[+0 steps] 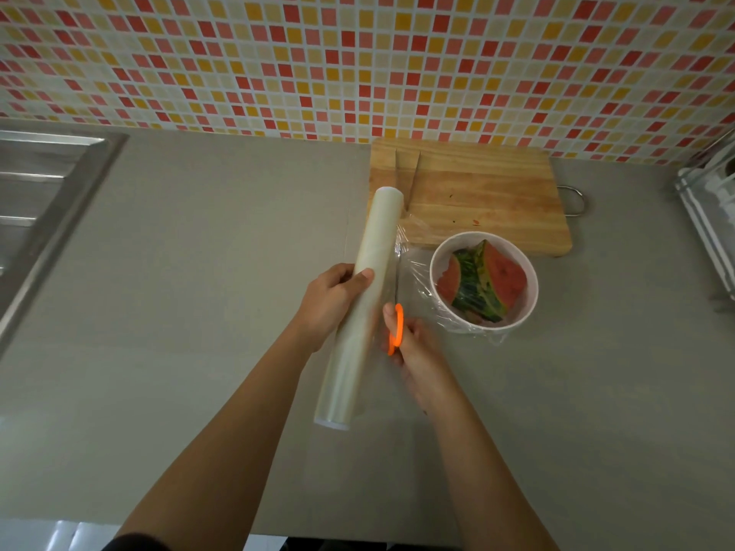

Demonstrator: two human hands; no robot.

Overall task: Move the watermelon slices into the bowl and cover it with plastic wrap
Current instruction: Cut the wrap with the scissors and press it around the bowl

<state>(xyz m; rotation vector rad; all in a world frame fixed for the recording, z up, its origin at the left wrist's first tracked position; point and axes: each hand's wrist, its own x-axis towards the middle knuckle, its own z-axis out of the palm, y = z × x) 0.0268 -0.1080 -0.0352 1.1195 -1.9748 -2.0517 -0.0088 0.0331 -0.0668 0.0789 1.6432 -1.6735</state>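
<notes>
A white bowl [527,290] stands on the grey counter, right of centre, with watermelon slices [483,282] inside. Clear plastic wrap [417,272] lies stretched over the bowl and runs left to a long roll of plastic wrap [368,280]. My left hand [330,302] grips the roll near its middle and holds it tilted above the counter. My right hand [413,344] holds orange-handled scissors [395,330], whose blades point up along the film just right of the roll.
A wooden cutting board [477,192] with metal tongs [407,173] on it lies behind the bowl against the tiled wall. A steel sink [35,200] is at the left. A dish rack [712,216] stands at the right edge.
</notes>
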